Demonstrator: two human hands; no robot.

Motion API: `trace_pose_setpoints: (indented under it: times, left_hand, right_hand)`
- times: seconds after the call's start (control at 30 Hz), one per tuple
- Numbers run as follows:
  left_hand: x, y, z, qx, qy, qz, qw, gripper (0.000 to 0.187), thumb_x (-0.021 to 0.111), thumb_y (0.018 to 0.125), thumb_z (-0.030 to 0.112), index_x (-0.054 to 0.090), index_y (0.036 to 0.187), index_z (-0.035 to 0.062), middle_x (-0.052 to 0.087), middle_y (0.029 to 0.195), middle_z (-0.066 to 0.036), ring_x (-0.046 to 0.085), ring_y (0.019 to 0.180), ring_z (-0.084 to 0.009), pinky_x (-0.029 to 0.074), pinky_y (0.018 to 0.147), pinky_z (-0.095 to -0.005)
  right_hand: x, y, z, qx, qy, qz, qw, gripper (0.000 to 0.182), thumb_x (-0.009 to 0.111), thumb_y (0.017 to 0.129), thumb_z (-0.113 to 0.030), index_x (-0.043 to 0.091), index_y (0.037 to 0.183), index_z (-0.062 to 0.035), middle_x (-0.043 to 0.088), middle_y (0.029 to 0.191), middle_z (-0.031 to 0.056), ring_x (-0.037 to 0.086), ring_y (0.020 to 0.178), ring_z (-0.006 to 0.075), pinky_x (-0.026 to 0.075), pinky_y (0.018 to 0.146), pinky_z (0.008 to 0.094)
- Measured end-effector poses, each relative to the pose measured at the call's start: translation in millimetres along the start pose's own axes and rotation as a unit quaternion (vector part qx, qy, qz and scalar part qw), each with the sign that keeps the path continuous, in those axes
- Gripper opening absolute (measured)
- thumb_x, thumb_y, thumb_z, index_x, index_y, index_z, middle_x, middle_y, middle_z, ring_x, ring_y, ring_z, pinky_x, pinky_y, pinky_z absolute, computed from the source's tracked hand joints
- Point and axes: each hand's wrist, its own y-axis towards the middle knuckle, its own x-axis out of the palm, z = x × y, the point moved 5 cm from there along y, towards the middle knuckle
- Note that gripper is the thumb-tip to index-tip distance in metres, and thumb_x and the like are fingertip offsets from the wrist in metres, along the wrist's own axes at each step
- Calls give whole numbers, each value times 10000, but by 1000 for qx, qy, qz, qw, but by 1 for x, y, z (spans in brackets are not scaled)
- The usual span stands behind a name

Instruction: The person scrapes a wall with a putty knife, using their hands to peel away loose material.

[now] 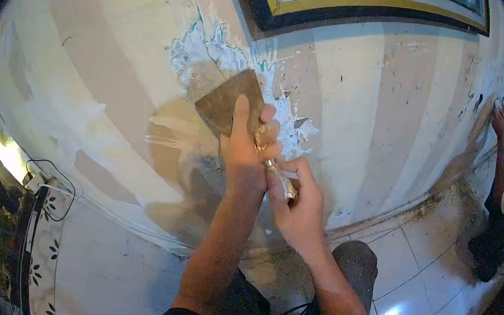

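A wide scraper with a brown, dirty blade is held up in front of the striped wall. My left hand is closed about its neck, one finger lying along the blade. Lower down, my right hand grips the handle, which is smeared with pale material. In this view the blade overlaps a patch of peeled paint, where rough white plaster shows with ragged edges. My fingers hide part of the handle and neck.
A framed picture hangs above. At the far right another person's hand is at the wall. Debris lies along its foot, beside floor tiles. A cable and a bright light are at left.
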Motion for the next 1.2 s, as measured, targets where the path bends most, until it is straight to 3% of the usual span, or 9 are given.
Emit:
trace_pose_setpoints:
  times: [0.17, 0.4, 0.53, 0.6, 0.73, 0.83, 0.9, 1.0, 1.2]
  left_hand:
    - [-1, 18, 11, -65, -35, -44, 996, 231, 574, 936, 304, 466, 930, 100, 516, 758, -43, 342, 480, -44, 205, 335, -172]
    - [4, -1, 14, -24, 31, -8, 999, 215, 569, 938, 298, 457, 944, 114, 519, 768, -47, 345, 483, -44, 201, 337, -170]
    - [-14, 3, 1, -81, -44, -34, 995, 215, 564, 942, 291, 450, 949, 109, 519, 759, -43, 354, 488, -45, 211, 340, -172]
    - [-3, 10, 6, -103, -73, -45, 991, 219, 565, 942, 292, 449, 948, 105, 523, 757, -43, 357, 488, -45, 214, 339, -174]
    - [19, 19, 27, -27, 6, -35, 999, 239, 571, 937, 304, 451, 929, 97, 527, 750, -38, 358, 488, -42, 219, 341, -175]
    - [12, 12, 25, -44, 51, -10, 998, 243, 567, 939, 310, 456, 912, 96, 530, 752, -34, 359, 484, -38, 225, 346, -175]
    - [2, 4, 19, -66, 72, 9, 995, 243, 561, 942, 312, 459, 905, 94, 533, 753, -32, 361, 481, -36, 228, 350, -175]
    - [-11, -6, 5, -64, 97, -11, 993, 236, 544, 949, 314, 464, 902, 98, 538, 756, -31, 365, 477, -33, 227, 352, -176]
    - [-16, -7, -5, -77, 76, -2, 994, 222, 530, 957, 312, 460, 914, 106, 526, 753, -23, 347, 475, -32, 221, 352, -176]
  right_hand:
    - [14, 11, -9, -4, 38, -9, 999, 168, 547, 950, -141, 466, 1027, -16, 547, 692, 32, 464, 622, 56, 355, 505, 234]
    - [15, -8, -3, -18, 45, 25, 999, 144, 527, 955, -112, 469, 1044, -15, 544, 793, 37, 492, 662, 55, 388, 533, 230]
    - [16, -8, -1, -5, 22, 6, 1000, 130, 520, 953, -95, 474, 1044, -14, 538, 786, 35, 490, 654, 56, 390, 538, 229]
    - [16, 1, 0, -2, 28, 32, 999, 157, 574, 912, -139, 486, 999, -41, 592, 697, 138, 603, 616, 164, 451, 535, 333]
    - [16, 23, -15, -23, 56, 29, 998, 155, 572, 913, -138, 489, 1003, -43, 604, 722, 154, 613, 650, 161, 459, 555, 336]
    - [22, 11, 0, 23, 53, 18, 998, 184, 576, 908, -143, 481, 1034, -48, 616, 745, 150, 609, 668, 155, 468, 576, 335]
    - [31, -4, 15, -51, 74, 62, 994, 171, 520, 944, -61, 418, 1077, -29, 519, 721, 14, 476, 625, 57, 373, 515, 229]
    - [26, -17, 15, 58, 72, 17, 996, 173, 526, 942, -64, 417, 1072, -28, 523, 725, 13, 472, 625, 54, 373, 517, 228]
    - [19, -20, 15, 103, 77, -17, 992, 171, 536, 938, -66, 426, 1065, -35, 522, 746, 13, 478, 633, 56, 375, 517, 225]
